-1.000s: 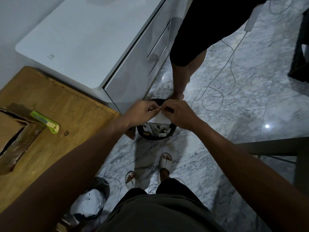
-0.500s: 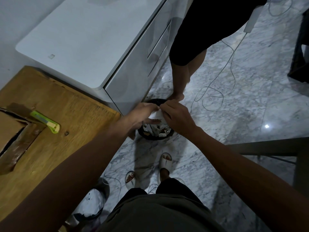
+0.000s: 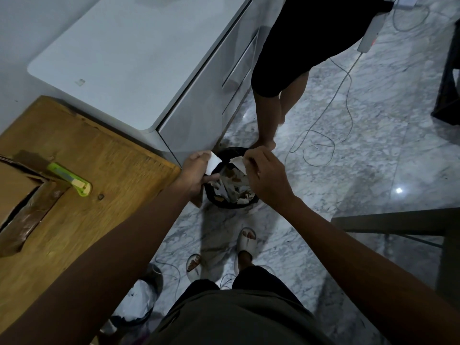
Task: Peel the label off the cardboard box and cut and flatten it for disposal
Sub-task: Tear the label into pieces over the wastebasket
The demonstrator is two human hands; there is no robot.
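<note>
Currently on label disposal: left hand (image 3: 196,168) and right hand (image 3: 263,170) each pinch a torn white label piece (image 3: 214,162) over the black bin (image 3: 225,205), next drop both in, then cut the brown, taped cardboard box (image 3: 17,192) beside the green cutter (image 3: 71,179) on the worktop (image 3: 112,175).

Both forearms are bare, with no sleeves, watch or rings showing on the left hand (image 3: 196,170) or right hand (image 3: 267,178). Below them, a dark olive-grey shirt (image 3: 231,317), dark shorts (image 3: 251,276), and pale open-toed slides (image 3: 246,241).
</note>
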